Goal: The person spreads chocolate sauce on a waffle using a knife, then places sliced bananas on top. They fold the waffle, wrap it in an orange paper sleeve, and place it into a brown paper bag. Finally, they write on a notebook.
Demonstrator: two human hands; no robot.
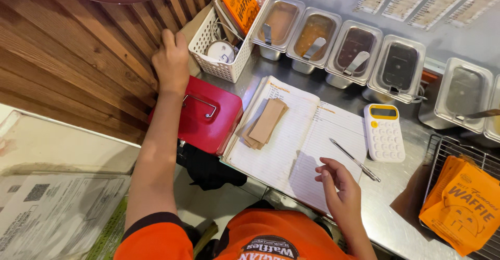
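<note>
My left hand (170, 62) reaches up to the wooden slat wall, between it and a white plastic basket (216, 64); its fingers curl there and whether it holds anything is hidden. Just below the hand sits a red metal cash box (219, 127) with a wire handle. My right hand (338, 184) rests on the lower right page of an open lined notebook (291, 140), fingers loosely apart, holding nothing. A pen (354, 159) lies on the page just beyond those fingers. Small brown paper slips (265, 122) lie on the left page.
A white and yellow calculator (384, 132) lies right of the notebook. Several lidded steel pans (354, 49) with ladles line the back. Orange paper bags (461, 208) fill a wire rack at right; another orange bag (239, 2) stands in the basket. Cardboard boxes (57, 208) sit lower left.
</note>
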